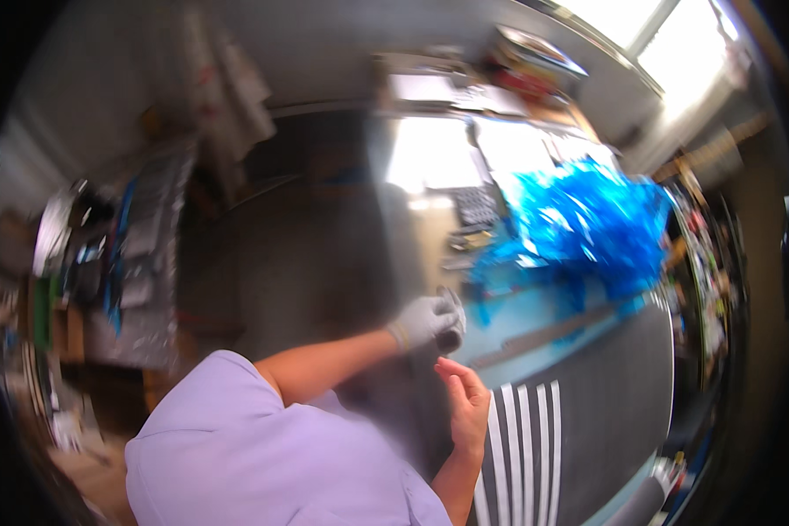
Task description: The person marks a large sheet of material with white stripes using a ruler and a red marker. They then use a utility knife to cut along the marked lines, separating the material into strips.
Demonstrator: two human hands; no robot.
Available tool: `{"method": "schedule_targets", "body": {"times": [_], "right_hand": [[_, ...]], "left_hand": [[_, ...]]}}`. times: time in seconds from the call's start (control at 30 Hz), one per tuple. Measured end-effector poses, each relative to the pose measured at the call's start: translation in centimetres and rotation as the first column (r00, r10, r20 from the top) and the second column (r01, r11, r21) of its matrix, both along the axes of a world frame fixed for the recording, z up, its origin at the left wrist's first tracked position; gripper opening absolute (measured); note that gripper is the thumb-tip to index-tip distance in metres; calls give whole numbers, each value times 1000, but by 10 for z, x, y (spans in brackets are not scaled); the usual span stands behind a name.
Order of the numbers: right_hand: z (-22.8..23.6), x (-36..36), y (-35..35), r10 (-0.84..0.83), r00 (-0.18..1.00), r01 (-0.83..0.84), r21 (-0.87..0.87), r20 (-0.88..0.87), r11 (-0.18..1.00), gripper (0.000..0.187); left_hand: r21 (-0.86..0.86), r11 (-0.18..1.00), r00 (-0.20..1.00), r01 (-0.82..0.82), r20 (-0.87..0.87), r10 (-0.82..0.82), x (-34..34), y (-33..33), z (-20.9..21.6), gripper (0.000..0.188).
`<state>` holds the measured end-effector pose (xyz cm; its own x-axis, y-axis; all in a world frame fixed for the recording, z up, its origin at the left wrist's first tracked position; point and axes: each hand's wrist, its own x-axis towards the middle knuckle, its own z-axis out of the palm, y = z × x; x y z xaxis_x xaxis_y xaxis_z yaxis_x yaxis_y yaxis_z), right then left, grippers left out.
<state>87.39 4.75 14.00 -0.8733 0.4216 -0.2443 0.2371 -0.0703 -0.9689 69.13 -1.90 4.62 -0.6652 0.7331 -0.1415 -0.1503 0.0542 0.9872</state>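
On my left hand (422, 323) is a pale knitted work glove, and its fingers are curled. A blurred grey, dark-edged bundle (452, 337) is at those fingers; I cannot make out whether it is another glove or the glove's own coated part. My bare right hand (470, 405) is just below and to the right, fingers stretched toward the left hand but apart from it. Beneath and right of it, a dark grey sheet (609, 399) with several white stripes (524, 438) lies on the light blue worktable (504, 320).
Crumpled shiny blue plastic film (587, 223) is heaped on the table's far right. Beyond it are papers (425, 88) and a stack of things (535, 66) by the window. A dark, cluttered bench (153, 254) stands left; a packed shelf (701, 263) runs along the right. A grey roll (642, 501) lies lower right.
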Motion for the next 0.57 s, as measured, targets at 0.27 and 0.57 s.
{"method": "schedule_targets", "body": {"times": [0.27, 0.57], "right_hand": [[-26, -135, -60, 215, 963, -226, -47, -165, 973, 36], [-1, -300, -284, 651, 721, -691, -191, -235, 697, 49]], "left_hand": [[-183, 802, 820, -569, -45, 571, -12, -283, 31, 18], [-71, 245, 238, -967, 101, 966, 29, -464, -65, 22]]}}
